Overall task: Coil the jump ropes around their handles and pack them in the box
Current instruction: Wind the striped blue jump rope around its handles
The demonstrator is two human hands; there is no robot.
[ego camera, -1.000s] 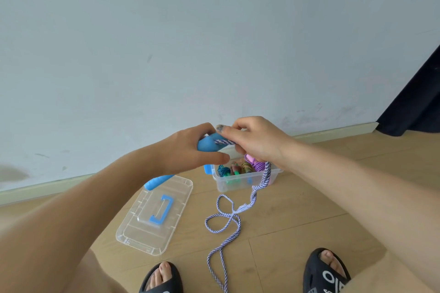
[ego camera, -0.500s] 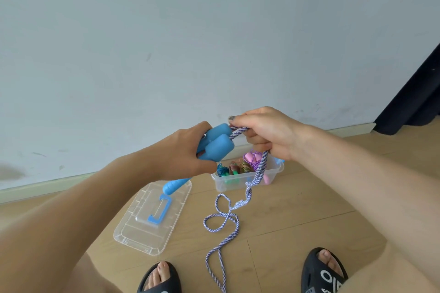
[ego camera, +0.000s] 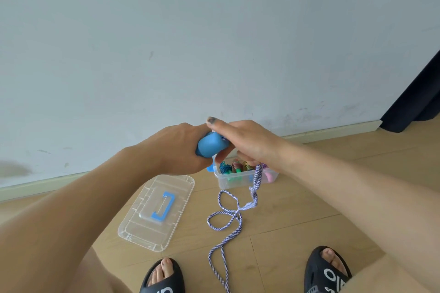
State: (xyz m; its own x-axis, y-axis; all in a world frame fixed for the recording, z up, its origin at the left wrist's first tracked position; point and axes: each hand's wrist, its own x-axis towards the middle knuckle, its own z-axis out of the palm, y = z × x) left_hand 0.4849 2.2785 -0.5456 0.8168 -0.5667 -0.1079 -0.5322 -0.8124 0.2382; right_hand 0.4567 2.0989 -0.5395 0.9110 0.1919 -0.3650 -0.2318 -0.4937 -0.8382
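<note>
My left hand (ego camera: 177,150) grips the blue jump-rope handles (ego camera: 210,145) in front of me, above the floor. My right hand (ego camera: 247,144) holds the purple-and-white braided rope (ego camera: 256,185) against the handles, forefinger stretched over their top. The rope drops from under my right hand, loops on the floor (ego camera: 225,217) and runs back between my feet. Behind my hands on the floor stands a clear plastic box (ego camera: 234,181) holding several coiled ropes in teal, pink and yellow.
The clear box lid (ego camera: 157,211) with a blue handle lies upside down on the wooden floor at the left. My feet wear black sandals (ego camera: 327,271) at the bottom edge. A pale wall with a skirting board stands behind; a dark curtain (ego camera: 416,97) hangs at the right.
My right hand has swung over the top of the handles with the rope and its forefinger now points out. The handles have turned end-on in my left hand.
</note>
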